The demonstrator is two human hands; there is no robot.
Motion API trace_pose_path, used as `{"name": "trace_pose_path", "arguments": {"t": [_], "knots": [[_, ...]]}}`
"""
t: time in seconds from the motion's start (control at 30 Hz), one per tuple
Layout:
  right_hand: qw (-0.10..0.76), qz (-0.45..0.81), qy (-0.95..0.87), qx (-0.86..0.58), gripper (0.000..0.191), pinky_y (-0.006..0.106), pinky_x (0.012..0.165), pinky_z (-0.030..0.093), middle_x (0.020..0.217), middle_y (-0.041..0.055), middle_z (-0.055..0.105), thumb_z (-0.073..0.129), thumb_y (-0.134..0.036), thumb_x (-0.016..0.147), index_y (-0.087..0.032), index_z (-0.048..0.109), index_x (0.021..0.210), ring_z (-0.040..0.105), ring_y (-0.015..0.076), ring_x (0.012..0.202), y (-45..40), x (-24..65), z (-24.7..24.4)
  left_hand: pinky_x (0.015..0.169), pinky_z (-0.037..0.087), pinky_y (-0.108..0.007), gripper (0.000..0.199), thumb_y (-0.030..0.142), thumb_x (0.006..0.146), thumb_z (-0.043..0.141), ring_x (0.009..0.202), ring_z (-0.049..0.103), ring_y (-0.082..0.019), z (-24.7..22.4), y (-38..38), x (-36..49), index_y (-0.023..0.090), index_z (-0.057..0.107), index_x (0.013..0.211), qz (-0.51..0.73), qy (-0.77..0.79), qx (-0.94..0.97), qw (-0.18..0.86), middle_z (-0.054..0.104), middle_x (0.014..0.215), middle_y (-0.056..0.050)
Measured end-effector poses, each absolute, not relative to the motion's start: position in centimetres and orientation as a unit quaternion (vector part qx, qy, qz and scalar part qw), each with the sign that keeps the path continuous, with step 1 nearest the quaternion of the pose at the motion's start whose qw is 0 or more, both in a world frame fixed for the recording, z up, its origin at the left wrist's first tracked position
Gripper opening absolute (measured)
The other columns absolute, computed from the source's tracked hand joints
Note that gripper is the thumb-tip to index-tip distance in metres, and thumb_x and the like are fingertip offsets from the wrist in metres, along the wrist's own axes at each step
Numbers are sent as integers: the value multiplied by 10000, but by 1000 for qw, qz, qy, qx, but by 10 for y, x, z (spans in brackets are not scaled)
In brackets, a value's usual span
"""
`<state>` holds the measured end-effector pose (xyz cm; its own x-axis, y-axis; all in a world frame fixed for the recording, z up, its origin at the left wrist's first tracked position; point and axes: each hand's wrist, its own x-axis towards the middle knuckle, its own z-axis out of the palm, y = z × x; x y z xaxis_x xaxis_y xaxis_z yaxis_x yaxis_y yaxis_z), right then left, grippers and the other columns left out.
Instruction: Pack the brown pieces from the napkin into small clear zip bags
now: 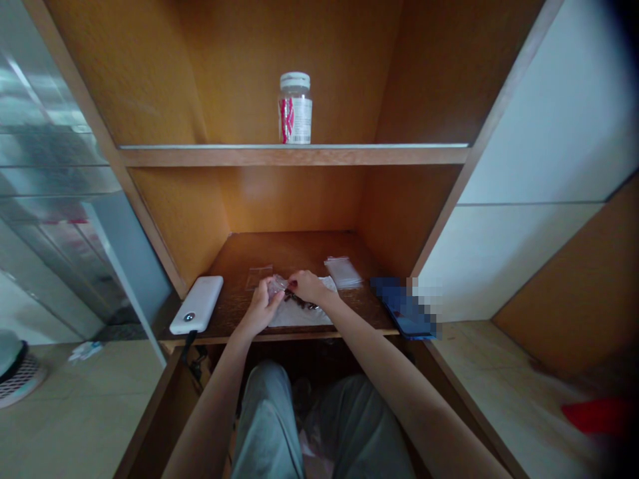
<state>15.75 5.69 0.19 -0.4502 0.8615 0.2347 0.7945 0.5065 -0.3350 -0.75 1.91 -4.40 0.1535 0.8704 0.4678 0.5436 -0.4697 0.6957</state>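
Honey-brown wooden cubby (pixel 289 199) here, seen from above. Far left on the dark wood desktop (pixel 279 253), a white rounded power bank (pixel 196 305) is laid. A flat clear square bag (pixel 258 277) is left just behind the left hand (pixel 259 307), which is pinching a small crumpled clear plastic bag (pixel 276 287) at centre; that bag is also gripped by the right hand (pixel 309 287). Below, a dark stringy thing (pixel 299 301), too small to tell, lies on a white sheet (pixel 299 316). Top centre, a white-capped clear jar (pixel 294 108) is stood on the upper shelf. Right of centre, a stack of clear bags (pixel 343 272) is placed, and a partly pixelated blue phone (pixel 407 309) sits at the desktop's right edge.
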Motion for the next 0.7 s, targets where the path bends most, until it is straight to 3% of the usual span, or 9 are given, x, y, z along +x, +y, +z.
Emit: {"name": "trace_pose_path", "arguments": {"t": [0.17, 0.47, 0.7], "knots": [[145, 80, -866, -472, 230, 212, 695, 403, 923, 105, 669, 483, -151, 757, -151, 674, 884, 608, 168, 833, 56, 155, 7, 975, 322, -418, 432, 381, 809, 461, 1121, 457, -221, -41, 17, -7, 166, 344, 1166, 437, 475, 740, 188, 468, 1189, -139], [141, 114, -869, -461, 155, 213, 663, 399, 848, 95, 667, 519, -142, 727, -140, 656, 799, 602, 163, 784, 66, 158, -4, 980, 315, -411, 441, 388, 815, 448, 1141, 438, -221, -44, 18, -8, 167, 330, 1178, 430, 481, 743, 178, 437, 1225, -149], [320, 205, -807, -451, 131, 197, 648, 414, 805, 64, 653, 504, -117, 757, -122, 615, 825, 576, 110, 709, 68, 157, 2, 980, 313, -405, 437, 393, 810, 453, 1140, 434, -219, -41, 16, -7, 170, 338, 1167, 437, 485, 733, 192, 446, 1208, -140]]}}
